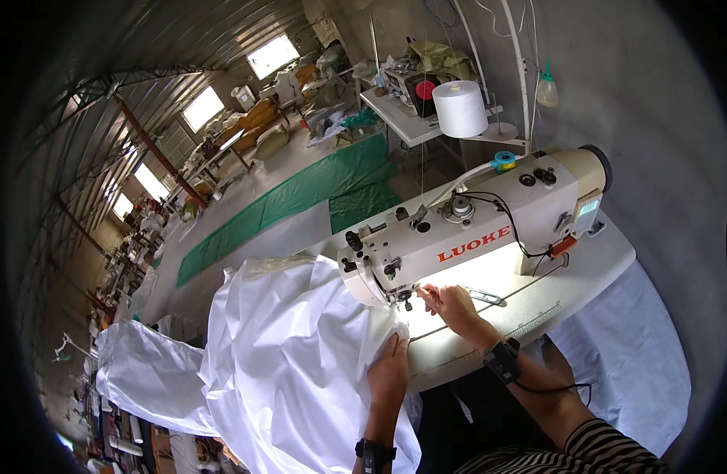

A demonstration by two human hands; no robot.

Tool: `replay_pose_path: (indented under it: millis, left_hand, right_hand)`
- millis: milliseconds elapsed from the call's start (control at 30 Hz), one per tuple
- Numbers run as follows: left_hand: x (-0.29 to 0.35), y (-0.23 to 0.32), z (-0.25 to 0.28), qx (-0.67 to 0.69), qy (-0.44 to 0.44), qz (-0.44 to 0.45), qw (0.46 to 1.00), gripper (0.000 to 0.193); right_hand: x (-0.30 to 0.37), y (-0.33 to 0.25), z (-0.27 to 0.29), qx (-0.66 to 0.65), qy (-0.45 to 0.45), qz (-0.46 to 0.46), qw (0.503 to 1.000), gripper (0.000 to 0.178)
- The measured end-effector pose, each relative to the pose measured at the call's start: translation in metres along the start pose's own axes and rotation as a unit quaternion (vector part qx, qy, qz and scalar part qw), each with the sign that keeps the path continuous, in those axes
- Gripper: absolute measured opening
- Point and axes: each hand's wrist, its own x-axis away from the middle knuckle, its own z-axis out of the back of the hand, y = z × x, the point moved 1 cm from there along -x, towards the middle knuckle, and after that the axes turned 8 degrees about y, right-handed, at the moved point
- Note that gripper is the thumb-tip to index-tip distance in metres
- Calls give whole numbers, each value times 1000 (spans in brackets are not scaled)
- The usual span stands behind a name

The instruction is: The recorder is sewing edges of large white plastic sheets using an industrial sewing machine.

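A white sewing machine stands on a pale table, its lamp lighting the area below the arm. Bunched white fabric lies left of the needle and hangs over the front edge. My left hand grips the fabric's right edge just in front of the needle area. Close beside the needle, my right hand has its fingers pinched together; what is between them is too small to make out. Small thread snips lie on the table to the right of that hand.
A large white thread cone stands behind the machine. An oil bottle hangs by the wall. More white cloth drapes at the right. Green sheeting covers floor beyond, and another table holds piled items.
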Motion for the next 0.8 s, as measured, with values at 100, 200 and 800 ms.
replay_pose_path:
  millis: [100, 200, 800]
  left_hand:
    - [0, -3, -1, -5, -1, 4, 1000, 40]
    - [-8, -13, -7, 31, 69, -20, 997, 38]
    - [-10, -66, -13, -25, 200, 17, 979, 38]
  right_hand:
    - [10, 4, 15, 127, 16, 44, 991, 29]
    - [34, 19, 35, 203, 122, 141, 961, 32]
    - [41, 81, 59, 266, 147, 60, 951, 26]
